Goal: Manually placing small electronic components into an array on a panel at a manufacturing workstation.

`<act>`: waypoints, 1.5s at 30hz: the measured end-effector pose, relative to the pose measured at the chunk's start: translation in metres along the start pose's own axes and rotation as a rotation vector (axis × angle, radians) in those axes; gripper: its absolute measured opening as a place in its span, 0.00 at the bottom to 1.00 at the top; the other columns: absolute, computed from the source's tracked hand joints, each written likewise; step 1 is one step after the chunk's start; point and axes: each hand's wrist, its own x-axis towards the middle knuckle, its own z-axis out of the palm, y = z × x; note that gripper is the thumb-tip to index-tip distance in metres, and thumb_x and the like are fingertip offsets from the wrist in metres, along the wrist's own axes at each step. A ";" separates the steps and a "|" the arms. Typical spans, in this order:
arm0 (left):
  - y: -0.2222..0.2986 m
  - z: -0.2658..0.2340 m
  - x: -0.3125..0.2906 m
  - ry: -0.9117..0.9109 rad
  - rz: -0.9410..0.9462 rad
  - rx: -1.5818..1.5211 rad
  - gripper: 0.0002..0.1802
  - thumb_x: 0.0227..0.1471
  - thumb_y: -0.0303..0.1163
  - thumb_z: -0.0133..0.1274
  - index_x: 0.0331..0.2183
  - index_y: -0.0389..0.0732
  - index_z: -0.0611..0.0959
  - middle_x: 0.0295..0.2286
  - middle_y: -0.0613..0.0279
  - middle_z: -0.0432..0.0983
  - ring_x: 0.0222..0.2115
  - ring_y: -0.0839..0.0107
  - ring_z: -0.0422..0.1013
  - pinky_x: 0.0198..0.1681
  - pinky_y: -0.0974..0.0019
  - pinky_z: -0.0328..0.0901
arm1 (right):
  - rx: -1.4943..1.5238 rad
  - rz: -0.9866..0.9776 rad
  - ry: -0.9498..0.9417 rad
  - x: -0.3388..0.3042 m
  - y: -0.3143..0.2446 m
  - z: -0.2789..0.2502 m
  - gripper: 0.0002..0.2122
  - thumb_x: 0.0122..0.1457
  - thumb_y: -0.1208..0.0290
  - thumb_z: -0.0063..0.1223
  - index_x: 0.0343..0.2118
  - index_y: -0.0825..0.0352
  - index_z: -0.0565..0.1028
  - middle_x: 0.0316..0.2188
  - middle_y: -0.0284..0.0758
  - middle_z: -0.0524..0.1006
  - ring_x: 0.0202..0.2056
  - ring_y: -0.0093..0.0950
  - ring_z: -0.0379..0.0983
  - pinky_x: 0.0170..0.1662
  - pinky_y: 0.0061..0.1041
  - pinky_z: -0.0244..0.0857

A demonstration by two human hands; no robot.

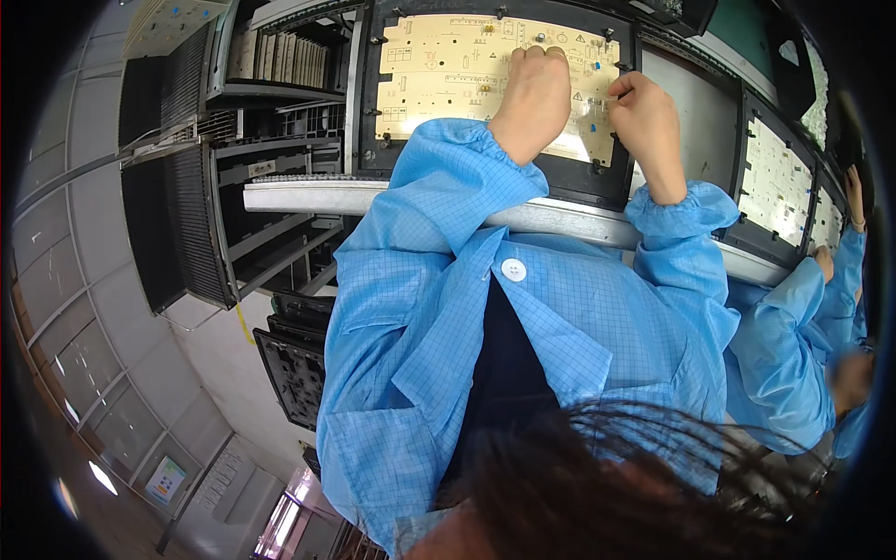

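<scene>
A cream-coloured circuit board (pixel 425 61) lies in a black carrier frame (pixel 369 154) with small black clips round its edge. Over the right half of the board is my left hand (pixel 534 105), its fingers curled down onto the surface and their tips hidden. My right hand (pixel 646 121) is at the board's right edge, thumb and forefinger drawn together in a pinch; whatever they hold is too small to make out. Small yellow parts (pixel 485 89) and blue parts (pixel 597 66) stand on the board, the blue ones close to my hands.
A metal rail (pixel 308 196) runs along the near side of the carrier. Boards stand upright in a rack (pixel 285 56) at the left. Further right along the line lies another board (pixel 775 177), where a co-worker in a blue sleeve (pixel 779 313) is at work.
</scene>
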 end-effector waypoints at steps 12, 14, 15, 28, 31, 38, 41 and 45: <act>0.010 -0.022 0.042 0.049 0.022 -0.187 0.05 0.46 0.25 0.52 0.27 0.33 0.79 0.26 0.46 0.77 0.33 0.49 0.72 0.38 0.52 0.66 | -0.034 -0.236 0.169 -0.039 0.037 -0.012 0.07 0.55 0.77 0.54 0.37 0.67 0.71 0.26 0.43 0.74 0.29 0.42 0.72 0.32 0.38 0.65; 0.040 -0.027 0.089 0.100 0.078 -0.352 0.05 0.46 0.24 0.50 0.27 0.34 0.80 0.27 0.49 0.77 0.36 0.50 0.71 0.40 0.50 0.64 | 0.031 -0.146 0.169 -0.051 0.038 -0.006 0.07 0.56 0.79 0.52 0.38 0.67 0.70 0.31 0.45 0.72 0.31 0.43 0.72 0.34 0.37 0.65; 0.049 -0.034 0.110 0.130 0.090 -0.397 0.07 0.46 0.24 0.49 0.29 0.35 0.81 0.29 0.48 0.78 0.38 0.50 0.72 0.41 0.50 0.65 | 0.066 -0.144 0.173 -0.055 0.032 -0.006 0.07 0.57 0.79 0.51 0.39 0.68 0.70 0.32 0.45 0.72 0.31 0.43 0.71 0.35 0.37 0.66; -0.059 -0.108 0.027 0.063 -0.096 0.194 0.23 0.44 0.18 0.44 0.46 0.32 0.75 0.42 0.41 0.72 0.45 0.44 0.68 0.50 0.51 0.63 | -0.035 -0.118 0.393 -0.057 0.086 -0.040 0.05 0.49 0.77 0.59 0.28 0.65 0.74 0.28 0.37 0.76 0.35 0.42 0.69 0.40 0.37 0.60; -0.093 -0.104 -0.021 -0.150 -0.359 0.251 0.25 0.42 0.16 0.44 0.47 0.29 0.75 0.43 0.36 0.72 0.46 0.42 0.68 0.51 0.53 0.64 | -0.173 -0.052 0.388 -0.051 0.114 -0.055 0.04 0.48 0.77 0.59 0.27 0.67 0.74 0.27 0.41 0.76 0.33 0.44 0.70 0.40 0.39 0.61; -0.048 -0.056 -0.027 -0.411 -0.206 -0.166 0.17 0.37 0.21 0.49 0.35 0.31 0.79 0.32 0.38 0.76 0.37 0.44 0.72 0.40 0.52 0.68 | -0.110 -0.058 0.419 -0.075 0.175 -0.077 0.08 0.46 0.78 0.62 0.29 0.73 0.76 0.26 0.45 0.78 0.29 0.41 0.74 0.35 0.36 0.68; -0.044 -0.044 -0.036 -0.282 -0.158 -0.320 0.13 0.42 0.22 0.51 0.34 0.29 0.77 0.32 0.36 0.75 0.38 0.41 0.71 0.42 0.52 0.67 | -0.195 0.157 0.435 -0.067 0.183 -0.082 0.06 0.46 0.79 0.61 0.29 0.71 0.77 0.24 0.43 0.78 0.28 0.40 0.75 0.35 0.36 0.69; -0.056 -0.009 -0.040 -0.166 -0.085 -0.279 0.15 0.42 0.26 0.53 0.35 0.29 0.77 0.33 0.36 0.76 0.39 0.41 0.71 0.43 0.46 0.64 | -0.587 0.105 0.368 -0.039 0.203 -0.085 0.12 0.60 0.69 0.52 0.35 0.77 0.75 0.25 0.47 0.77 0.26 0.43 0.74 0.32 0.40 0.70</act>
